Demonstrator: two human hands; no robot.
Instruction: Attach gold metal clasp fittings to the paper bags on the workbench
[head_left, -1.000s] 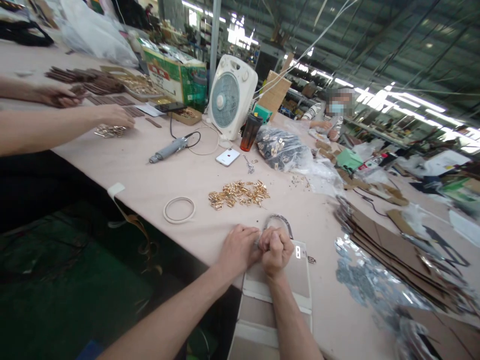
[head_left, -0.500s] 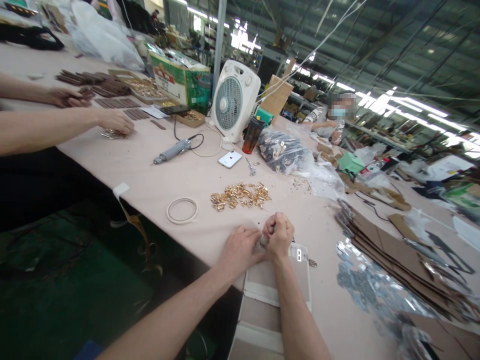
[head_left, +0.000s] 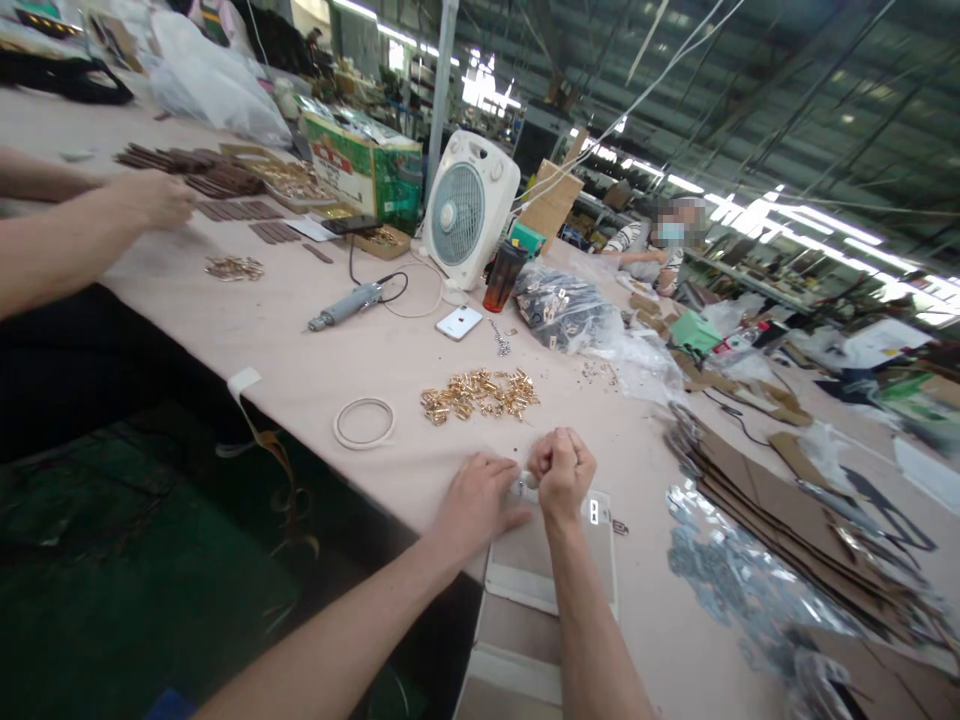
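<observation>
A light panel with pale edging lies at the table's near edge and hangs over it. My left hand rests at its upper left corner, fingers stretched and thumb apart, slightly blurred. Beside it my right hand is closed in a fist above the panel's top edge; what it grips is hidden. A small greyish piece shows between the two hands, too unclear to name. A slotted metal plate sits on the panel right of my right wrist. A small metal fitting lies just off the panel's right edge.
Ahead lie a pile of gold fittings, a tape roll, an electric screwdriver, a phone and a fan. Silver pieces and stacked brown panels are right. A co-worker's hands are left.
My left thumb has moved away from the right hand, and the left fingers have shifted slightly. My right fist stays nearly in place. The co-worker's hand has left the small fittings pile and moved left.
</observation>
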